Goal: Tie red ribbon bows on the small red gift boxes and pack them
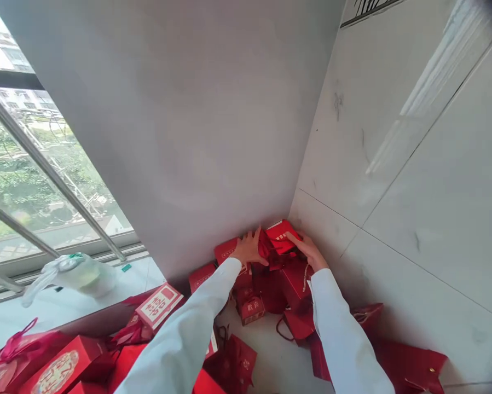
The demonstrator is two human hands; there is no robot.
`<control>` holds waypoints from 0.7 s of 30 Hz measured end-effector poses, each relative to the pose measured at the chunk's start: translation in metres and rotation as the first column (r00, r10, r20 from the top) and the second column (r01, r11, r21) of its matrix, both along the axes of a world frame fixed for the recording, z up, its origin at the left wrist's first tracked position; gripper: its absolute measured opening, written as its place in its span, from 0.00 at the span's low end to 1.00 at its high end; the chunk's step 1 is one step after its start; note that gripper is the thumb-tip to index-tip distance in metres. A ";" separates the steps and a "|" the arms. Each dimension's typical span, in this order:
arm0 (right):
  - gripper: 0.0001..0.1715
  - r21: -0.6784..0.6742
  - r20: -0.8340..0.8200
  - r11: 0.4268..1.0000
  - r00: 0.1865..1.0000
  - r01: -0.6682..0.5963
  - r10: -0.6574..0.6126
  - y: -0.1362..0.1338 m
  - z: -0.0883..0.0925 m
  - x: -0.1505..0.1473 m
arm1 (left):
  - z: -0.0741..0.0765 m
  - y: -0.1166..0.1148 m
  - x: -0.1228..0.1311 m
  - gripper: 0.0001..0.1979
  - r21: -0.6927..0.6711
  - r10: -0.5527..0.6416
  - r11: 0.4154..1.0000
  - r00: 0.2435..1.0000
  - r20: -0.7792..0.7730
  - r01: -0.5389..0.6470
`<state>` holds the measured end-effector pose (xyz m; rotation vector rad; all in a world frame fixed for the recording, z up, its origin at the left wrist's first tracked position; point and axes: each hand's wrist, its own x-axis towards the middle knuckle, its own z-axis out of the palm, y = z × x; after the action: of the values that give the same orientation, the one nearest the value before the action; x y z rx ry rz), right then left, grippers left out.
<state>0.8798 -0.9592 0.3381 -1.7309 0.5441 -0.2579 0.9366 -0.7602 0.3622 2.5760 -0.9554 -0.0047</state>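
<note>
Room corner: grey wall point(196, 137) meets white tiled wall point(414, 191) on the right. Barred window point(19, 180) at left, trees and buildings outside. White sill point(44, 312) below it. White floor point(274, 361) in the corner, mostly covered by red packaging.

Red pile point(270, 284) of gift boxes and bags stacked against the corner, all closed, contents not visible. Flat red bags point(410, 364) lie along the tiled wall, cord handles showing. More red boxes at lower left: one with a round gold emblem point(59, 369), one with a white label point(159, 305) tilted up against the sill edge. Small box point(252, 309) with gold characters sits low in the pile, by the floor. Clear plastic bag point(79, 273) on the sill, knotted, something pale yellow-green inside, can't tell what.

Both arms in white sleeves point(188, 339) reach into the corner. Left hand point(249, 247) lies flat on a red box point(226, 250) against the grey wall, fingers spread open, not gripping. Right hand point(310, 251) just beside it, fingers stretched onto the edge of the top box point(282, 232); cannot tell if they pinch it. Top box sits highest on the pile, tilted, right in the corner, gold print on its lid, between the two hands.
</note>
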 end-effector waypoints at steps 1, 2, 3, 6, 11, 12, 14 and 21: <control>0.33 0.040 0.004 0.999 1.000 -0.017 0.017 -0.002 -0.002 0.002 | -0.006 -0.005 0.004 0.45 0.008 0.011 1.000 1.000 0.012 -0.011; 0.33 0.073 0.011 0.997 0.999 -0.031 0.030 -0.003 -0.003 0.002 | -0.011 -0.009 0.007 0.44 0.012 0.021 1.000 0.999 0.029 -0.022; 0.33 0.100 0.021 0.994 0.999 -0.041 0.039 -0.003 -0.003 0.003 | -0.013 -0.011 0.008 0.43 0.012 0.031 0.999 0.998 0.048 -0.032; 0.34 0.165 0.083 0.984 0.995 -0.067 0.054 0.005 0.006 -0.004 | -0.004 -0.010 0.006 0.43 -0.002 0.056 0.998 0.995 0.088 -0.056; 0.35 0.213 0.234 0.969 0.970 -0.124 0.072 0.050 0.040 -0.047 | 0.044 0.037 -0.030 0.46 -0.010 0.029 1.000 0.991 0.130 -0.028; 0.36 0.216 0.250 0.967 0.965 -0.137 0.081 0.064 0.045 -0.059 | 0.052 0.055 -0.043 0.46 -0.014 0.021 1.000 0.989 0.144 -0.019; 0.39 0.217 0.263 0.959 0.957 -0.182 0.122 0.093 0.047 -0.081 | 0.060 0.098 -0.069 0.46 -0.006 0.077 0.997 0.981 0.180 -0.078; 0.40 0.109 0.214 0.870 0.866 -0.482 0.453 0.207 -0.001 -0.083 | -0.013 0.244 -0.110 0.46 0.076 0.449 0.888 0.891 0.069 -0.454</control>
<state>0.7966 -0.7519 0.3372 -1.6072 -0.0033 -0.0204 0.8267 -0.5161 0.3492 2.8340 -0.3533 0.1481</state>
